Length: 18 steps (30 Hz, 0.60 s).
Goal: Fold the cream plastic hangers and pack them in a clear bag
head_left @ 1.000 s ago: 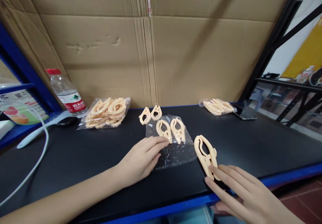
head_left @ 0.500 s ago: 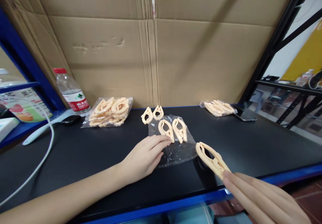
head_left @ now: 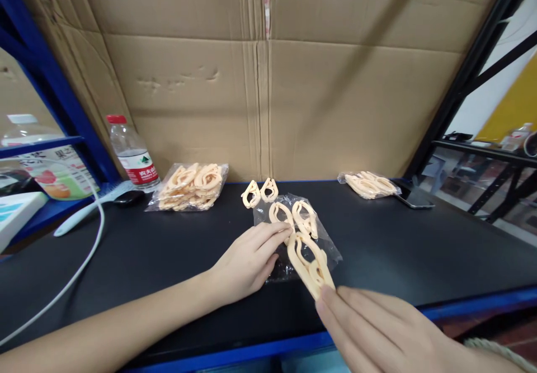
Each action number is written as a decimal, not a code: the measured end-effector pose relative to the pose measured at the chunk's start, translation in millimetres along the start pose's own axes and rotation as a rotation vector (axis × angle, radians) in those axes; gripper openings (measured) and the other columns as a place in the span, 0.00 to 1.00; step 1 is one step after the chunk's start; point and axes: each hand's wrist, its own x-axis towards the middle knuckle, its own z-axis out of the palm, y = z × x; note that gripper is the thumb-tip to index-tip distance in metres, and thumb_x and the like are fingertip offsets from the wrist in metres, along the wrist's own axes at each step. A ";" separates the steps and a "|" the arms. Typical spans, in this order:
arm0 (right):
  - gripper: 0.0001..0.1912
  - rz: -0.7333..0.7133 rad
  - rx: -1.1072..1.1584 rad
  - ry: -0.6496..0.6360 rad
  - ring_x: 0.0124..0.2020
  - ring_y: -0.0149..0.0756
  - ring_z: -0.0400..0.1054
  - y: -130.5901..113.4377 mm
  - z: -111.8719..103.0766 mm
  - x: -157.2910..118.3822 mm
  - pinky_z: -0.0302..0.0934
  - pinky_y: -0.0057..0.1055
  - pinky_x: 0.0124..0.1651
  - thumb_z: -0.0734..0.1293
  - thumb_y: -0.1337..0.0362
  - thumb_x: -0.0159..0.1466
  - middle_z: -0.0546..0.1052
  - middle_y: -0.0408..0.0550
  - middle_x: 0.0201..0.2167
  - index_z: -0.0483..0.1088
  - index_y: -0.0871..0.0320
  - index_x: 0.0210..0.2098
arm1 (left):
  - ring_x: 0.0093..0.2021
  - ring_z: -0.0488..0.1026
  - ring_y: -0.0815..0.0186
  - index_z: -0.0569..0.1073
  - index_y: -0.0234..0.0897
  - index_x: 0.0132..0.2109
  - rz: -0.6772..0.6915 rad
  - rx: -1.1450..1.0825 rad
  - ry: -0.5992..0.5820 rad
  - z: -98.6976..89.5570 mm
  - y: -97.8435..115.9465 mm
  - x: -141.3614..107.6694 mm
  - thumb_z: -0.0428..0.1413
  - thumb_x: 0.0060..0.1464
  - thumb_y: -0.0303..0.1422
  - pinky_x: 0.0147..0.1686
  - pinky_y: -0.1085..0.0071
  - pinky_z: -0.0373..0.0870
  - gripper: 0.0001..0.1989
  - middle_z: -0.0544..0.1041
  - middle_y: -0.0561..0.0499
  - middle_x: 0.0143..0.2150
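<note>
My right hand (head_left: 373, 328) pinches one end of a beige folding hanger (head_left: 308, 261), folded up, its far end over the near part of a clear plastic bag (head_left: 331, 253). My left hand (head_left: 251, 255) is closed at the bag's left side, fingertips against the lower end of another folded hanger (head_left: 280, 212); the thumb's contact with the film is partly hidden. Beside that one is a further hanger (head_left: 305, 218). Whether these two lie in the bag or on top is hard to tell. Two loose pieces (head_left: 251, 194) like them lie just behind the bag.
A filled bag of hangers (head_left: 188, 188) sits at the back left, near a red-capped bottle (head_left: 134, 155), a pale-handled brush (head_left: 79, 213) and a white cable (head_left: 98, 233). Back right are another filled bag (head_left: 369, 185) and a phone (head_left: 415, 198). Cardboard (head_left: 201, 104) walls the black table's back.
My right hand has carried its hanger leftward, from right of the bag to over its near part. My left hand stays at the bag. The view has shifted slightly.
</note>
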 end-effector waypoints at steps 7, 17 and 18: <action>0.12 0.081 -0.150 -0.026 0.24 0.41 0.70 23.5 59.4 38.3 0.66 0.34 0.23 0.58 0.77 0.61 0.76 0.59 0.26 0.74 0.68 0.32 | 0.57 0.66 0.55 0.57 0.34 0.63 0.019 0.026 0.013 -0.4 0.0 -0.7 0.47 0.59 0.21 0.54 0.55 0.69 0.25 0.65 0.38 0.61; 0.10 0.338 -0.245 -0.341 0.20 0.42 0.70 22.7 95.4 47.8 0.61 0.30 0.16 0.64 0.82 0.52 0.77 0.65 0.28 0.75 0.73 0.33 | 0.56 0.68 0.56 0.58 0.34 0.62 0.028 0.037 0.023 -0.2 1.1 -0.1 0.47 0.58 0.20 0.53 0.56 0.70 0.25 0.68 0.39 0.59; 0.12 0.341 -0.253 -0.334 0.20 0.42 0.70 22.6 94.2 46.4 0.61 0.30 0.16 0.64 0.83 0.51 0.77 0.65 0.28 0.75 0.73 0.34 | 0.56 0.68 0.56 0.58 0.33 0.62 0.029 0.039 0.020 -0.3 1.2 -0.3 0.47 0.58 0.20 0.53 0.56 0.70 0.25 0.68 0.39 0.59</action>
